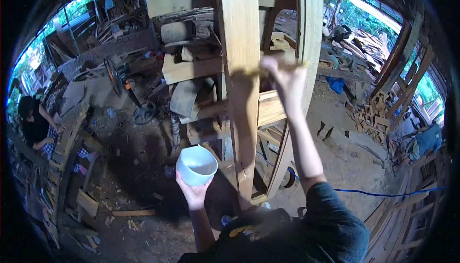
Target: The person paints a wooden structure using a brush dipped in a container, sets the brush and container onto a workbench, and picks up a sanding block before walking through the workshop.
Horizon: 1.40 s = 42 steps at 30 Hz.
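Note:
My left hand (194, 192) holds a white, open-topped container (197, 163) from below, low and left of the upright wooden frame. Raised at the frame, my right hand (286, 78) is closed around a thin yellowish tool (298, 65), blurred, perhaps a brush. Its tip lies near the face of a pale upright board (240, 38), where a darker patch and a shadow show. Beside my right wrist is a second upright (310, 18), with a short crosspiece (271, 107) between the two. The inside of the container looks pale; its contents cannot be made out.
At the far left a person (36, 121) sits by a wooden bench. Curved wood pieces (184, 97) are stacked behind the frame. A wheeled tool (143, 113) stands on the littered floor. A blue cable (383, 195) runs right, below a heap of wood offcuts (376, 119).

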Motion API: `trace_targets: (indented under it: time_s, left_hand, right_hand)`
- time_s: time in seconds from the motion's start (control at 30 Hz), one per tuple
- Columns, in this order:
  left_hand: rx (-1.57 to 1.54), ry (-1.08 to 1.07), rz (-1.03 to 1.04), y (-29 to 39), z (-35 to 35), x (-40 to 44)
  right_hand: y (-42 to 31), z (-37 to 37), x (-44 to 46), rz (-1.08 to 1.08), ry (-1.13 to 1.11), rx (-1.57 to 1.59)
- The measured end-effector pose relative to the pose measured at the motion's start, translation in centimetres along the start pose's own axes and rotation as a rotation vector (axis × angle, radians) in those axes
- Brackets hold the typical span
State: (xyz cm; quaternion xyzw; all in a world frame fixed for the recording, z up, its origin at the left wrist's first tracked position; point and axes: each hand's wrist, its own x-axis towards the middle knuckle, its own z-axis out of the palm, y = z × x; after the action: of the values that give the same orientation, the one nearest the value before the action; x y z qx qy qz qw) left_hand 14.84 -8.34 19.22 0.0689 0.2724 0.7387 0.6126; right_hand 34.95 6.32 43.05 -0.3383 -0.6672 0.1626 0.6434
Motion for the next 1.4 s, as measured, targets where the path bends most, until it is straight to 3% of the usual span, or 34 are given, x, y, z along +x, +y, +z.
trace_targets:
  time_s: [0.1, 0.13, 0.2, 0.3, 0.37, 0.4, 0.43, 0.47, 0.53, 0.6, 0.73, 0.8, 0.87, 0.93, 0.97, 1.07, 1.13, 1.2, 1.27, 1.33, 1.4]
  left_hand:
    - [-0.012, -0.032, -0.023, -0.8, 0.1, 0.1]
    - [-0.011, -0.035, -0.029, -1.0, 0.2, 0.2]
    - [-0.021, -0.057, -0.033, -1.6, 0.2, -0.1]
    - [-0.072, -0.082, -0.058, -2.4, 0.0, -0.1]
    - [-0.079, -0.090, -0.067, -2.5, -0.6, 0.1]
    - [-0.077, -0.102, -0.075, -2.5, -0.7, 0.2]
    - [-0.065, -0.103, -0.076, -2.4, -0.9, -0.1]
    - [-0.047, -0.060, -0.059, -2.3, -0.8, -0.2]
    - [-0.021, -0.047, -0.056, -2.3, 0.1, 0.5]
    - [0.024, -0.005, -0.040, -2.3, 0.3, 0.4]
    - [-0.038, -0.061, -0.098, -3.1, 0.4, 0.9]
    - [-0.084, -0.093, -0.116, -3.8, 0.6, 0.9]
    - [-0.134, -0.121, -0.122, -5.3, 0.2, 0.8]
    - [0.607, 0.005, 0.357, -7.3, -0.9, 1.0]
    - [0.013, -0.089, -0.073, -5.6, -0.8, 0.6]
    - [-0.043, 0.053, -0.107, -4.8, -0.1, -0.4]
    - [-0.063, 0.089, -0.123, -4.3, -0.2, -0.5]
    - [-0.040, 0.173, -0.084, -4.2, -0.5, -0.4]
    - [-0.082, 0.096, -0.103, -4.3, -1.1, -0.3]
    - [-0.039, 0.068, -0.091, -4.2, 0.2, -0.2]
    - [-0.038, 0.059, -0.120, -4.3, 0.9, -0.2]
  right_hand:
    - [-2.3, 0.6, 6.4, -0.366, 0.170, -0.041]
    - [-1.8, 0.9, 7.4, -0.294, 0.146, 0.041]
    - [-1.2, 0.9, 6.6, -0.404, 0.191, -0.015]
    - [0.8, -0.3, 0.7, -0.049, 0.075, 0.054]
    - [4.7, -0.7, -3.5, 0.330, -0.240, -0.036]
    - [6.5, -0.2, -5.4, 0.373, -0.423, -0.161]
    - [10.2, 0.3, -7.2, 0.149, -0.451, -0.358]
    - [10.7, 0.4, -7.3, 0.204, -0.469, -0.415]
    - [5.3, 0.0, -3.6, 0.345, -0.363, -0.147]
    - [3.1, -0.1, 0.8, 0.001, -0.143, -0.220]
    - [-3.2, 0.7, 9.0, -0.534, 0.169, 0.168]
    - [-3.0, 2.5, 12.0, -0.874, 0.338, 0.152]
    - [-0.8, 2.9, 10.9, -0.685, 0.114, 0.202]
    - [0.5, 2.8, 7.2, -0.596, 0.121, -0.004]
    - [1.1, 2.6, 4.8, -0.551, 0.102, -0.060]
    - [2.3, 1.1, -2.7, -0.452, -0.056, -0.077]
    - [2.4, -1.0, -5.5, -0.291, -0.378, -0.190]
    - [2.1, -2.6, -5.0, 0.024, -0.617, -0.216]
    - [2.8, -3.0, -2.6, 0.241, -0.609, -0.085]
    - [3.3, -2.6, 0.8, 0.099, -0.429, -0.004]
    - [0.4, -2.4, 4.6, -0.213, -0.197, -0.115]
